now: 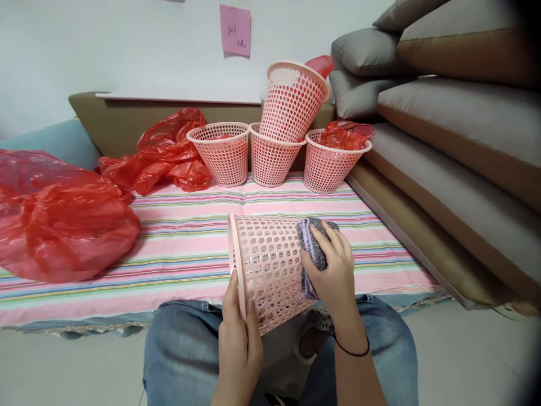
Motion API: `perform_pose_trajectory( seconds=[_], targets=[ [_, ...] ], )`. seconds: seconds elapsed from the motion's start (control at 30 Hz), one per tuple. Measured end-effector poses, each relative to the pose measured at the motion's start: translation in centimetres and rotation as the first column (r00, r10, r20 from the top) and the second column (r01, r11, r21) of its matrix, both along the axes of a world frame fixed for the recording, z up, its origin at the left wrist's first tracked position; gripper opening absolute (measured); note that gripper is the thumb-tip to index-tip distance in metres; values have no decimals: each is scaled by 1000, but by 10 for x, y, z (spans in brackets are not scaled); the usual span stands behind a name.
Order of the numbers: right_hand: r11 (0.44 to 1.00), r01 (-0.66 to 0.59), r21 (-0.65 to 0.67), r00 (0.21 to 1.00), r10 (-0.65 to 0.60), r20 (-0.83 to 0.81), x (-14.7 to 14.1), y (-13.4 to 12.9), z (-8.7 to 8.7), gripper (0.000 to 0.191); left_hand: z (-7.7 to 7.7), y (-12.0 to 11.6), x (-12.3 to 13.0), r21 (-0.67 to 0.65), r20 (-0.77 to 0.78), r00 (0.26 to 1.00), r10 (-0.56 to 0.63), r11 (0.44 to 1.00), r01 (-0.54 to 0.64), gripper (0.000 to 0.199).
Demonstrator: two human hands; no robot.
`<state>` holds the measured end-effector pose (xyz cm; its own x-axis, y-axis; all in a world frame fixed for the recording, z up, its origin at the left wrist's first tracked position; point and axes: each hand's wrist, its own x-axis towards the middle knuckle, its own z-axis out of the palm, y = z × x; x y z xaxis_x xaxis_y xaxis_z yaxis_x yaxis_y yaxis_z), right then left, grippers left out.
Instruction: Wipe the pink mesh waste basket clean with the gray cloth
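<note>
Basket [270, 254] ×1 in L hand [239, 332], cloth [311, 242] ×1 in R hand [337, 270], 4 more bskts [292, 104] behind

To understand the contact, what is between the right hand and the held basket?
A grey-purple cloth lies between the right hand and the held basket, in the head view.

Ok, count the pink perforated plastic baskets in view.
5: the held basket, in the left hand; the left basket, middle basket and right basket standing in a row behind; the tilted basket inside the middle one. Nested ones could be hidden.
</note>
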<state>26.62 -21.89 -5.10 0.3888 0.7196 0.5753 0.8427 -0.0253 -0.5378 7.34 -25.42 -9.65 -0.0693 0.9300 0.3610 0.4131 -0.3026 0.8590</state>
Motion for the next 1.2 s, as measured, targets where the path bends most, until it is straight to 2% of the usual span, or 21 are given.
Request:
perform_pose_trajectory(
  seconds=[0.07, 0.23, 0.37, 0.47, 0.57, 0.67, 0.77, 0.87, 0.93, 1.03, 1.2],
  targets=[
    [999, -48, -24, 999, 48, 22, -16, -2, 10, 47, -1, 2, -1, 43, -5, 1000, 4, 999, -4, 56],
    [958, -282, -41, 958, 284, 48, -59, -11, 32, 52, 3, 2, -2, 135, -88, 995, 42, 990, -30, 53],
    [923, -384, -31, 921, 386, 61, -69, -14, 37, 52, 4, 2, -2, 181, -89, 995, 38, 983, -21, 56],
    [933, -356, -47, 933, 358, 39, -50, -9, 31, 52, 6, 3, -4, 268, -142, 987, -72, 957, 109, 54],
    [968, -243, -60, 970, 244, 13, -18, 1, 20, 49, 5, 4, -6, 317, -187, 972, -140, 928, 194, 55],
    [991, -121, -64, 992, 120, -29, 10, 8, 9, 48, 1, 0, -6, 299, -161, 983, -92, 944, 138, 60],
    [997, -57, -57, 998, 55, -40, 20, 11, 3, 48, -3, -4, -4, 201, -131, 991, -4, 979, 31, 65],
    [997, -34, -63, 999, 33, -5, 12, 9, 5, 48, 0, -7, -2, 147, -141, 990, -14, 989, 35, 63],
    [996, -61, -71, 998, 63, 20, 2, 7, 9, 48, 2, -8, 0, 114, -106, 994, -4, 993, 17, 59],
    [983, -169, -73, 984, 172, 45, -17, 2, 19, 50, 2, -9, 1, 62, -46, 999, 21, 998, -18, 57],
    [938, -335, -86, 935, 343, 92, -57, -6, 38, 55, -3, -8, -4, 62, -32, 997, -63, 996, 65, 61]
  ],
)
